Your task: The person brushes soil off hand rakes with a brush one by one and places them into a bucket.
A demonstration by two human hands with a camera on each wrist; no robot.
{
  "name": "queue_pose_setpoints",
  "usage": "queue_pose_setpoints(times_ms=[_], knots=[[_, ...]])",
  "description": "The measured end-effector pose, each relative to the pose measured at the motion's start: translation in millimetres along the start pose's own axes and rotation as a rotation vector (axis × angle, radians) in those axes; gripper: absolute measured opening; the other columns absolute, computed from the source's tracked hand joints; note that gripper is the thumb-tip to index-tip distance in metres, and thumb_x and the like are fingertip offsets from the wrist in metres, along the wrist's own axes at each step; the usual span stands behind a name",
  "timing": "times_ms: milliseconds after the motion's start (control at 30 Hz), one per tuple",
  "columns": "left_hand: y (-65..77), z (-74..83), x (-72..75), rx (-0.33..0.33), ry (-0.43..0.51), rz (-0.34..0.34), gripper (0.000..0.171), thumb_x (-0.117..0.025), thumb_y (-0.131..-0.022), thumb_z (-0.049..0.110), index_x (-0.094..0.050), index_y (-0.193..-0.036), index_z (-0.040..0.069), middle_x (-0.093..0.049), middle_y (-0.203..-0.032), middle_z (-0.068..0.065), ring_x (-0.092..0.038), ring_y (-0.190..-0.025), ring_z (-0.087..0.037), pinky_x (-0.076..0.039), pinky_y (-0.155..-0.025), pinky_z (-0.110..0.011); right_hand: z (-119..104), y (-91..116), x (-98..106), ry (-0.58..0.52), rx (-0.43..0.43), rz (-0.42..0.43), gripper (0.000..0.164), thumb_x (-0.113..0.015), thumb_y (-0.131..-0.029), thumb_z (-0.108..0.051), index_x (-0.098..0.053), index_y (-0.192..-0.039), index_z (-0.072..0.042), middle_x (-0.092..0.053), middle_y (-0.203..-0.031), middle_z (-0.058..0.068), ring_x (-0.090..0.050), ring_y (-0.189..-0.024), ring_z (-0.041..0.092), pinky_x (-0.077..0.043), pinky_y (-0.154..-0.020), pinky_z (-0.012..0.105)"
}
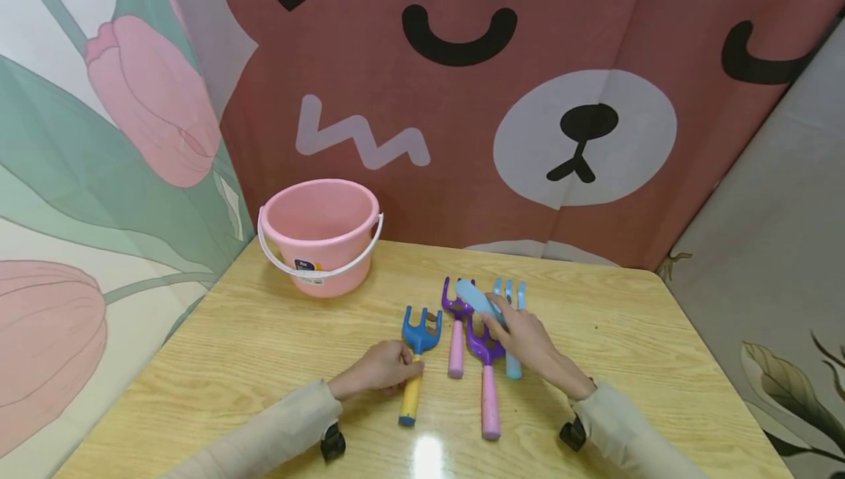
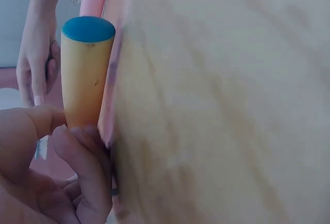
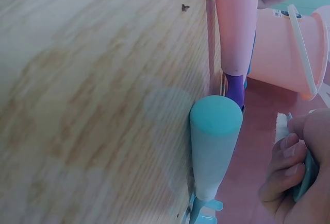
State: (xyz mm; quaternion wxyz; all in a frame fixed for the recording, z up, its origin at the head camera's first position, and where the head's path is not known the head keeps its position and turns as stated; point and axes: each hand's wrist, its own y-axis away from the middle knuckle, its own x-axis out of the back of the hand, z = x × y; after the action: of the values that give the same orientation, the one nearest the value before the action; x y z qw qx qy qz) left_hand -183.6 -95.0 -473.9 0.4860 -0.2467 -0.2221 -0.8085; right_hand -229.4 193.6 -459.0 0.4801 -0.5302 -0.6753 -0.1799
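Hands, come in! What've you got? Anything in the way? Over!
Left hand gripping blue-and-yellow fork. Right hand holding light-blue piece. Possibly in the way: purple-and-pink forks between the hands. Pink bucket farther back.

Head view bright, crisp; white glare flaring on bench [image 1: 620, 369], just nearside of yellow handle [image 1: 410, 396]! Left wrist view hazy, bench beside handle smeared; right wrist view cool-toned, soft.
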Motion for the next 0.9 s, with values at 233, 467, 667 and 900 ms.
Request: queue_pose_setpoints(times_ms=[233, 467, 667, 900], knots=[[-0.1, -2.9, 6.8, 0.023, -0.032, 0.008, 0.02, -0.067, -0.09, 0.021, -0.059, -0.076, 0.009, -0.055, -0.056, 0.004, -0.049, -0.042, -0.006, -0.042, -0.04, -0.019, -0.3, 0.7, -0.4, -0.014, 0.013, 0.01, 0.044, -0.055, -0.103, -0.026, -0.049, -0.14, -0.003, -0.045, -0.055, -0.012, -0.033, -0.038, -0.001, -0.031, -0.037, 0.021], [-2.1, -3.9, 9.8, 0.016, -0.047, 0.017, 0.016, -0.063, -0.09, 0.021, -0.061, -0.088, 0.005, -0.053, -0.06, 0.002, -0.046, -0.042, -0.006, -0.04, -0.038, -0.02, -0.3, 0.3, -0.6, -0.005, 0.0, 0.001, 0.044, -0.055, -0.103, -0.027, -0.049, -0.141, -0.005, -0.041, -0.053, -0.011, -0.032, -0.037, 0.0, -0.029, -0.035, 0.019], [-5.1, -4.1, 11.4, -0.023, -0.107, 0.047, 0.027, -0.062, -0.095, 0.03, -0.063, -0.101, 0.003, -0.054, -0.07, 0.002, -0.046, -0.048, -0.007, -0.04, -0.044, -0.022, -0.4, 0.1, -0.5, -0.013, -0.013, -0.01, 0.044, -0.055, -0.103, -0.027, -0.048, -0.141, -0.007, -0.041, -0.052, -0.009, -0.031, -0.037, 0.0, -0.029, -0.035, 0.019], [-2.8, -2.8, 12.1, 0.004, -0.144, 0.035, 0.032, -0.06, -0.098, 0.04, -0.058, -0.098, 0.008, -0.046, -0.066, 0.003, -0.043, -0.054, -0.01, -0.036, -0.049, -0.026, -0.5, -0.6, -1.0, -0.007, -0.009, -0.012, 0.044, -0.056, -0.103, -0.027, -0.049, -0.141, -0.007, -0.043, -0.053, -0.01, -0.033, -0.037, 0.0, -0.03, -0.035, 0.019]])
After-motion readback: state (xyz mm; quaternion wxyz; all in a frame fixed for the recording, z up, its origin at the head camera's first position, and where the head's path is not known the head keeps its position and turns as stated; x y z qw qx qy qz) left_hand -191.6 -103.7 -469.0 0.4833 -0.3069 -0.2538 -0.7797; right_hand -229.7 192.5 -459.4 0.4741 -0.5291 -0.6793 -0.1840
